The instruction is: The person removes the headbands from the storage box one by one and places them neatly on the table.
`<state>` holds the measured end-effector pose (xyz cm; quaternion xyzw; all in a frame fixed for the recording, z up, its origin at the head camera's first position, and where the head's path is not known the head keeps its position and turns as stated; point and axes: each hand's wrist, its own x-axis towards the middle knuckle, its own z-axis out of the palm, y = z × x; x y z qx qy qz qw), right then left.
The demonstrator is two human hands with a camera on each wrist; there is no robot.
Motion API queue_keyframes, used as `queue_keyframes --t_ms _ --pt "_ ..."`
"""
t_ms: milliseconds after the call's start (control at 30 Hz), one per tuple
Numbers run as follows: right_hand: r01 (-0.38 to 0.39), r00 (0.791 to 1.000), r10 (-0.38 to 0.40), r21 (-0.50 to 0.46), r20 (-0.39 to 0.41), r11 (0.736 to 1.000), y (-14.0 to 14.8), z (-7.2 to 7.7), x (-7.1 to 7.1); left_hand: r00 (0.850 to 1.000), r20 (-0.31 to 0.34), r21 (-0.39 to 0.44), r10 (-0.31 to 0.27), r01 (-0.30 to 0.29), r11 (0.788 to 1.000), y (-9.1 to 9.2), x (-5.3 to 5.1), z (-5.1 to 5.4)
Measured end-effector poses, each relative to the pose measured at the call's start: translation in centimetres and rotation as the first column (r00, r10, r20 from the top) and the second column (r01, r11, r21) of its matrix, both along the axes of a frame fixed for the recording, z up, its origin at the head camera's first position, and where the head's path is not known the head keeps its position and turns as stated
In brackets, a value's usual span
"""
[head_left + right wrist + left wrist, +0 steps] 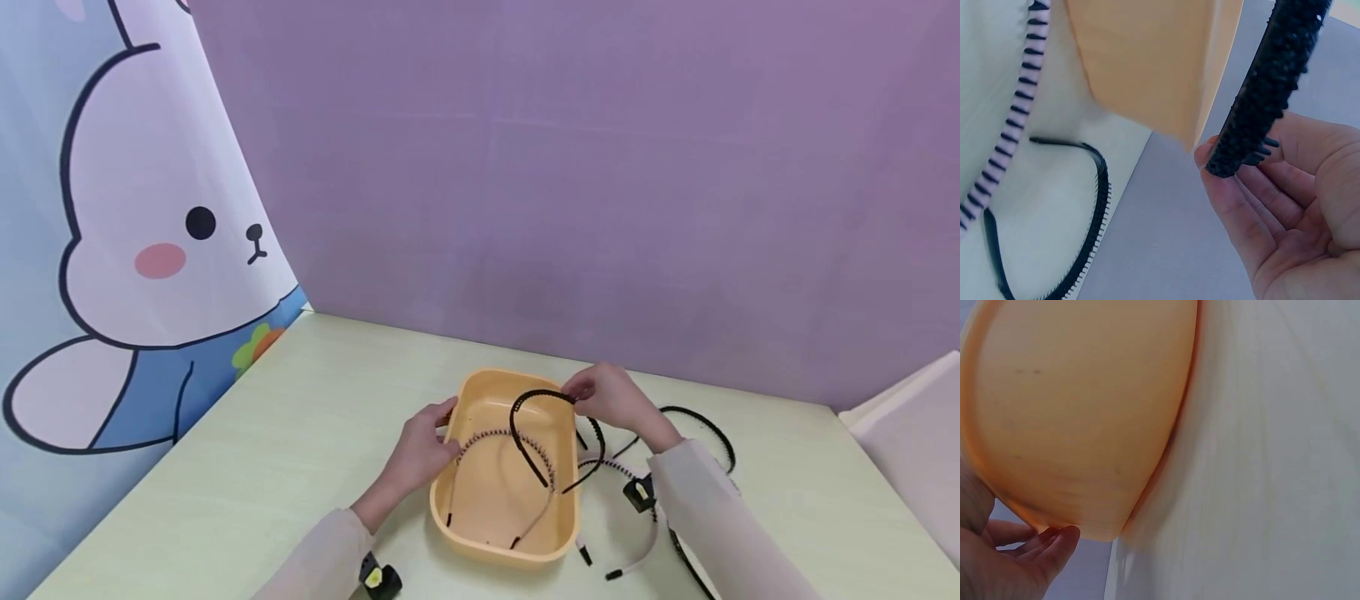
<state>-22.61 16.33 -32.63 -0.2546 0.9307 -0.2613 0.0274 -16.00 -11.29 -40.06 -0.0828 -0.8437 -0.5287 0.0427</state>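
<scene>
An orange-yellow plastic basin [480,550] stands on the table, and my left hand [420,450] grips its left rim. In the left wrist view the fingers of my left hand [1022,556] curl at the edge of the basin [1085,412]. My right hand [615,398] pinches a black toothed headband [519,433] above the basin's right side, its ends hanging down. The right wrist view has this black headband [1260,81] between thumb and fingers of my right hand [1291,206]. Inside the basin lies a pale pink headband with dark coils [551,475].
Right of the basin, pink-and-black headbands [648,542] and black headbands [723,442] lie on the pale table [360,367], partly behind my right arm. A purple backdrop [562,208] stands behind; a cartoon-printed cloth [157,308] hangs at the left.
</scene>
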Motion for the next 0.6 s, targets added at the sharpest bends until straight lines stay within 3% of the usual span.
queue_keyframes --t_ms 600 --pt "0.065 0.998 -0.065 0.030 -0.009 0.997 3.5 0.6 0.8 1.000 0.008 -0.007 0.007 -0.007 1.000 0.2 0.1 0.1"
